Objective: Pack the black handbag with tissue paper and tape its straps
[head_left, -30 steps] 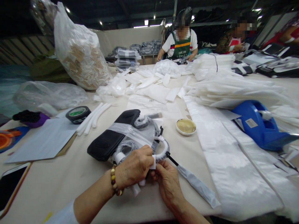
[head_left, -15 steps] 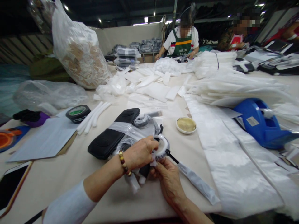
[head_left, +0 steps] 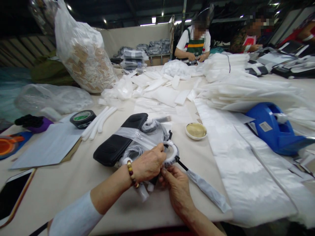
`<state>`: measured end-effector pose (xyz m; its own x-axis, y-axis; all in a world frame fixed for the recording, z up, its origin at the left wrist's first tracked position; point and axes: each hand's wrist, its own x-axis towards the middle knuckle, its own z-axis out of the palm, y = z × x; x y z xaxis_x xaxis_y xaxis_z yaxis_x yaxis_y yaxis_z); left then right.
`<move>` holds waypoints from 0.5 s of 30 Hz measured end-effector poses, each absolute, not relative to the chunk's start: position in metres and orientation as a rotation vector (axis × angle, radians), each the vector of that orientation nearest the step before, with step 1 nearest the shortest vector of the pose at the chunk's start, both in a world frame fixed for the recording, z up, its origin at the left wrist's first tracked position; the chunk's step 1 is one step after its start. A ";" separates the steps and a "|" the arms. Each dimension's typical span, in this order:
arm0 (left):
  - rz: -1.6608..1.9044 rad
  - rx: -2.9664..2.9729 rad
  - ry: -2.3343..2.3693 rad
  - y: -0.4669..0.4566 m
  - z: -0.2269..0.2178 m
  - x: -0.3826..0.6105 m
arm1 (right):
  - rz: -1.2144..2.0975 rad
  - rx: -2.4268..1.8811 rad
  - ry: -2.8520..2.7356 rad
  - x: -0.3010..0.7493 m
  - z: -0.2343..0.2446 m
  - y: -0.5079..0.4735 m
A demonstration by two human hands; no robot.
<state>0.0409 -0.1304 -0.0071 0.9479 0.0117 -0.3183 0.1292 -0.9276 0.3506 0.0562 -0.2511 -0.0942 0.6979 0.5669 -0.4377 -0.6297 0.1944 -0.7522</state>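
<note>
Below the middle of the view lies a bundle of black padded parts [head_left: 121,139], with clear plastic wrap [head_left: 137,136] around it. At its near right end is a ring wrapped in white foam [head_left: 175,149]. My left hand [head_left: 150,163], wearing a beaded bracelet, is closed on the ring's left side. My right hand [head_left: 177,183] pinches at the ring's lower edge from below, thumb against fingers. What lies between the fingertips is mostly hidden. A black strap in a plastic sleeve [head_left: 209,190] runs from the ring toward the lower right.
White foam strips [head_left: 98,123], black tape [head_left: 83,118] and a phone [head_left: 14,193] lie left. A round tin [head_left: 196,131], long white sheets [head_left: 243,160] and a blue tape dispenser [head_left: 275,127] are right. Across the table a person in a green apron [head_left: 195,47] works.
A small white strip that showed between my hands is now hidden under the fingers. My left hand has shifted slightly; the co-worker's hands have come together.
</note>
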 end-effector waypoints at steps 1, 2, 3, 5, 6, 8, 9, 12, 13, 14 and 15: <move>-0.440 2.735 0.100 -0.130 -0.007 0.041 | 0.840 -1.095 0.058 0.056 -0.094 -0.251; -0.437 2.744 0.099 -0.130 -0.007 0.041 | 0.843 -1.103 0.046 0.056 -0.094 -0.251; -0.434 2.752 0.098 -0.130 -0.008 0.041 | 0.845 -1.112 0.034 0.056 -0.094 -0.251; -0.432 2.759 0.102 -0.130 -0.009 0.041 | 0.849 -1.139 0.017 0.056 -0.094 -0.251; -0.430 2.757 0.099 -0.129 -0.009 0.041 | 0.849 -1.152 0.016 0.056 -0.094 -0.251; -0.420 2.751 0.090 -0.129 -0.010 0.040 | 0.852 -1.160 0.018 0.056 -0.094 -0.252; -0.415 2.750 0.086 -0.129 -0.010 0.040 | 0.858 -1.153 0.020 0.056 -0.094 -0.252; -0.415 2.762 0.084 -0.130 -0.010 0.039 | 0.881 -1.129 0.017 0.057 -0.092 -0.252; -0.426 2.771 0.089 -0.130 -0.009 0.039 | 0.889 -1.131 0.015 0.057 -0.092 -0.252; -0.438 2.781 0.092 -0.131 -0.009 0.039 | 0.897 -1.138 0.014 0.056 -0.092 -0.252; -0.447 2.793 0.094 -0.132 -0.008 0.038 | 0.900 -1.150 0.009 0.056 -0.092 -0.251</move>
